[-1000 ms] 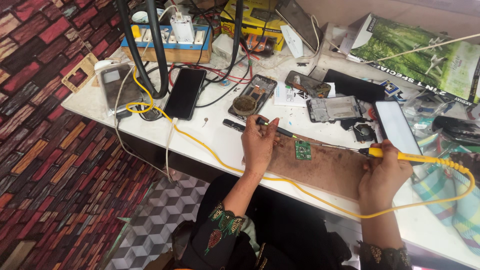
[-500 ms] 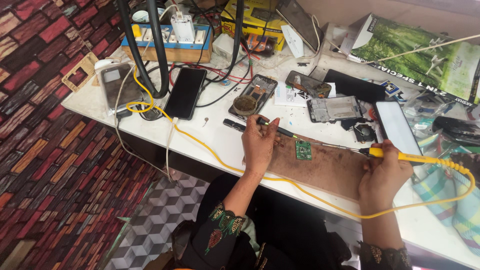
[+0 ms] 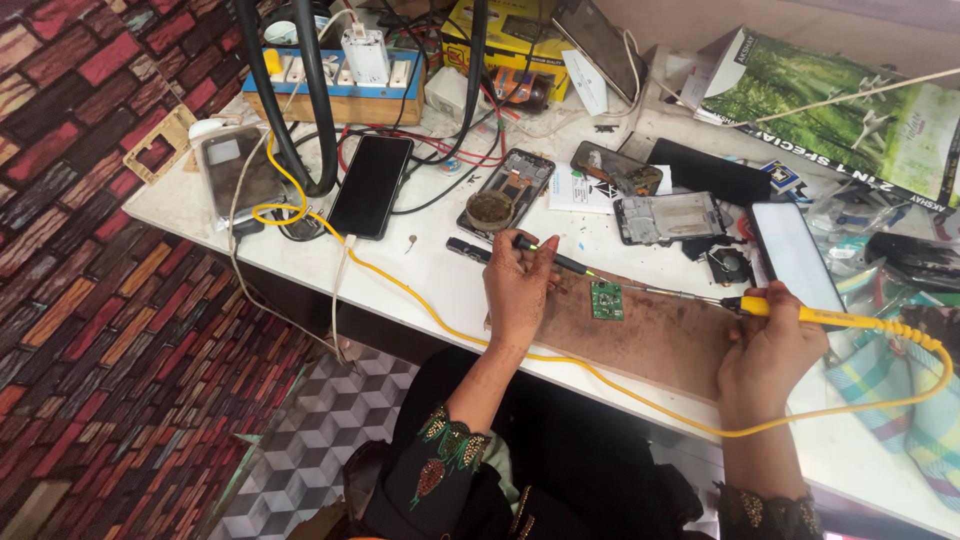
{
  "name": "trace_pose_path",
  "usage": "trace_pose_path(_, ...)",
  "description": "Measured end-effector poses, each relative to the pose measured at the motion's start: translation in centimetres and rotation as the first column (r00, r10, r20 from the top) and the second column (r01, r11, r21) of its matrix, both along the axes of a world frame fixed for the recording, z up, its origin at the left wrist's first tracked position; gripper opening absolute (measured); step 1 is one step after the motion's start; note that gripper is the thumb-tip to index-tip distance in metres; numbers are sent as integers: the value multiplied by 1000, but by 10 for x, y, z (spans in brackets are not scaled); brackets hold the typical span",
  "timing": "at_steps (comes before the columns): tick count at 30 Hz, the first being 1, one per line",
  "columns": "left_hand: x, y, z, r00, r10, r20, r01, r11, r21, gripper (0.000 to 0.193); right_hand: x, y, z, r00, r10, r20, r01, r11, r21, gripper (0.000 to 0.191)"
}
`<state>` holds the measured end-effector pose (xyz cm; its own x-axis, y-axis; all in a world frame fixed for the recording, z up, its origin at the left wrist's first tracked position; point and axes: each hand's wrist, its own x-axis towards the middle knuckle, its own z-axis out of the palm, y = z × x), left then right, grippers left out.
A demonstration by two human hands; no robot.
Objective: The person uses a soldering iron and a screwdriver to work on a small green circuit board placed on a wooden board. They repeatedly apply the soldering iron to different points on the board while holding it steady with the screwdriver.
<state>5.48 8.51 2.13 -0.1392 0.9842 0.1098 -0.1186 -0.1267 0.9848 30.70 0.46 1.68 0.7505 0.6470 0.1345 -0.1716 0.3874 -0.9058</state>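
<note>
My left hand [image 3: 521,288] rests on the left end of a brown wooden board [image 3: 660,335] and grips a thin black tool [image 3: 558,260] with a green tip. That tip points toward a small green circuit board [image 3: 606,300] lying on the wood. My right hand [image 3: 768,352] holds a yellow-handled soldering iron [image 3: 800,314]; its metal tip reaches left toward the circuit board. The iron's yellow cord [image 3: 450,325] loops along the table's front edge and around to the right.
On the white table [image 3: 430,270] lie a black phone [image 3: 371,186], an opened phone [image 3: 508,190] with a small round tin on it, a phone frame [image 3: 668,217], a white-screened phone [image 3: 795,255], a power strip [image 3: 325,80] and tangled cables.
</note>
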Motion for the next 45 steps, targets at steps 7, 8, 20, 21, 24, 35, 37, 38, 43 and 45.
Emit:
trace_pose_path(7,0,1,-2,1000,8,11,-8,1000,14,27,1,1,-1,1000,-7,6,7,1000,-6,14)
trace_pose_path(8,0,1,-2,1000,7,14,-8,1000,16,27,1,1,-1,1000,-5,10,5,1000,-6,13)
trace_pose_path(20,1,1,-2,1000,5,12,-5,1000,22,27,-1,0,1,1000,21,24,-21,1000,0,15)
trace_pose_path(21,0,1,-2,1000,4,10,-4,1000,16,27,-2,0,1,1000,20,24,-20,1000,3,16)
trace_pose_path(24,0,1,0,1000,-2,4,2,1000,-5,27,-1,0,2,1000,10,6,-10,1000,-6,14)
trace_pose_path(35,0,0,1,1000,-6,17,6,1000,-20,27,2,-3,4,997,-48,-60,49,999,16,16)
trace_pose_path(37,-1,0,1,1000,-6,8,7,1000,-21,28,2,-3,2,998,-49,-44,50,999,20,18)
trace_pose_path(38,0,0,1,1000,-7,4,7,1000,-21,28,1,-4,1,998,-50,-37,51,998,22,18)
trace_pose_path(43,-1,1,0,999,-45,27,45,999,10,29,2,-2,0,997,-56,-46,57,998,21,16)
trace_pose_path(45,-1,1,0,998,-60,5,60,998,27,31,3,-2,1,997,-51,-59,53,998,26,13)
